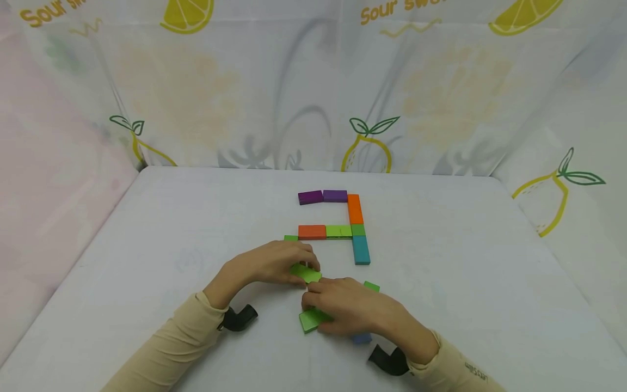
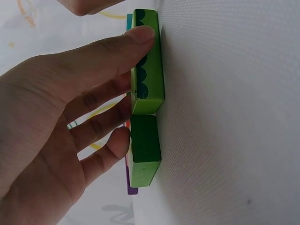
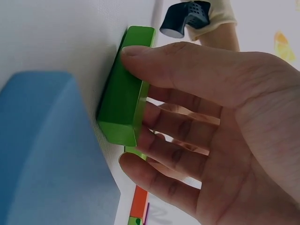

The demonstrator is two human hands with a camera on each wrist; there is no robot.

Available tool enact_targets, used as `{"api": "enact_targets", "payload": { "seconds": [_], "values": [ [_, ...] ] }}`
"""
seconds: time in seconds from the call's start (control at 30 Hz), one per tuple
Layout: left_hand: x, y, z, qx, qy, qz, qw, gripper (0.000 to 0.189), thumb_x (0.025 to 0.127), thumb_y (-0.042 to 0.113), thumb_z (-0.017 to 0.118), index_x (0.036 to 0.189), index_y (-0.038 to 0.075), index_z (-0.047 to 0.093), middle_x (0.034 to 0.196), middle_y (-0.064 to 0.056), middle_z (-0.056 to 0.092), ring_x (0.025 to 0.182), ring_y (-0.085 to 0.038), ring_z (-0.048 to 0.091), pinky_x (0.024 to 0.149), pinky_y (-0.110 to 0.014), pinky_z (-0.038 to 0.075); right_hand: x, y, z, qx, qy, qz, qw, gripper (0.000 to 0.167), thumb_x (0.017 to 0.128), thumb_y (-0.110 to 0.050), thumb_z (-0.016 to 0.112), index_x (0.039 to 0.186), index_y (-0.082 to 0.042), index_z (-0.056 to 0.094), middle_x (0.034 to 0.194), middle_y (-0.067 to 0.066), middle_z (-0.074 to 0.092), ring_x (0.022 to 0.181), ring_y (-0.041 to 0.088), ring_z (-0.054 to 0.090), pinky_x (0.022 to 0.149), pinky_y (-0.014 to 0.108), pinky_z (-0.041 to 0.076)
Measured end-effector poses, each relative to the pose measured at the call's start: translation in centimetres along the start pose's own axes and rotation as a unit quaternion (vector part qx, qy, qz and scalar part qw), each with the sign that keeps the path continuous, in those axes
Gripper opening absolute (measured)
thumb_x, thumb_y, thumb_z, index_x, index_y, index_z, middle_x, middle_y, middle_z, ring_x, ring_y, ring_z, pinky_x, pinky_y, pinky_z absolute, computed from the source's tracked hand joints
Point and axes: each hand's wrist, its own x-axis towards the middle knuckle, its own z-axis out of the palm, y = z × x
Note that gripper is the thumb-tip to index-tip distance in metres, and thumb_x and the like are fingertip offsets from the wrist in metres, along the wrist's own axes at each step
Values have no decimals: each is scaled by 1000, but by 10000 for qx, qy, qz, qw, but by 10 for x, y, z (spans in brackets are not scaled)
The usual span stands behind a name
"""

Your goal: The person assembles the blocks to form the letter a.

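Observation:
My left hand (image 1: pixel 276 261) pinches a light green block (image 1: pixel 306 273), its thumb on a side with dark scallops in the left wrist view. End to end with that block is another green block (image 2: pixel 145 152), near the curled fingers. Lower on the table, my right hand (image 1: pixel 350 305) grips a green block (image 1: pixel 312 320); in the right wrist view the thumb lies along one side and the fingers are behind it. A blue block (image 3: pixel 47 145) lies close beside this hand, and partly hidden past the knuckles is another green block (image 1: pixel 372 286).
Beyond the hands, joined blocks form a bent line: two purple blocks (image 1: pixel 335 196), an orange block (image 1: pixel 355 209), a small green block (image 1: pixel 358 230), a teal block (image 1: pixel 361 250), a lime block (image 1: pixel 339 232) and a red-orange block (image 1: pixel 312 232). Black wrist mounts (image 1: pixel 240 318) sit beneath both wrists.

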Motion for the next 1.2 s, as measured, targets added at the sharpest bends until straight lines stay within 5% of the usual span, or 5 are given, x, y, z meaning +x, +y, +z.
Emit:
{"api": "enact_targets", "payload": {
  "seconds": [1.2],
  "values": [
    [-1, 0, -1, -107, -60, -78, 9999, 31, 79, 24, 77, 109, 18, 67, 100, 8, 63, 93, -6, 57, 87, -24, 49, -6, 26, -8, 599, 55, 485, 9970, 30, 82, -20, 70, 111, -19, 62, 100, -8, 58, 84, 4, 49, 74, 18, 47]
  ]
}}
